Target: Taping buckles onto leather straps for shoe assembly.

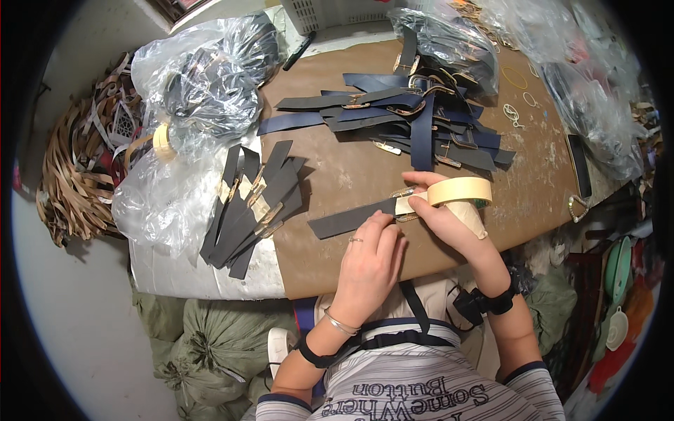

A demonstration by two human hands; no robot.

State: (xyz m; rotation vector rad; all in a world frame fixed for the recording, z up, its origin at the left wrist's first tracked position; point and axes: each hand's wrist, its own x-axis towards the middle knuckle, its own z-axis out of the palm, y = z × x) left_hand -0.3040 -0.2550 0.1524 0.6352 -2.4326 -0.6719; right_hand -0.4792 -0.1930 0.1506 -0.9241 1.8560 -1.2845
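Note:
A short black strap (344, 220) lies flat on the brown table cover near its front edge. A gold-coloured, chain-patterned buckle (403, 192) sits at the strap's right end, with a strip of cream masking tape (405, 205) across it. My left hand (371, 263) presses its fingertips on the strap's lower edge beside the buckle. My right hand (441, 219) grips the tape at the buckle with thumb and fingers, and the masking tape roll (460, 188) rests against that hand. A loose tape piece (469, 216) lies over the back of the right hand.
Taped black straps with buckles (281, 188) are stacked at left. A heap of navy and black buckled straps (421, 140) lies beyond my hands. Plastic bags (203, 84), another tape roll (163, 142), a black marker (299, 51), a phone (578, 165) and brown straps (77, 168) surround them.

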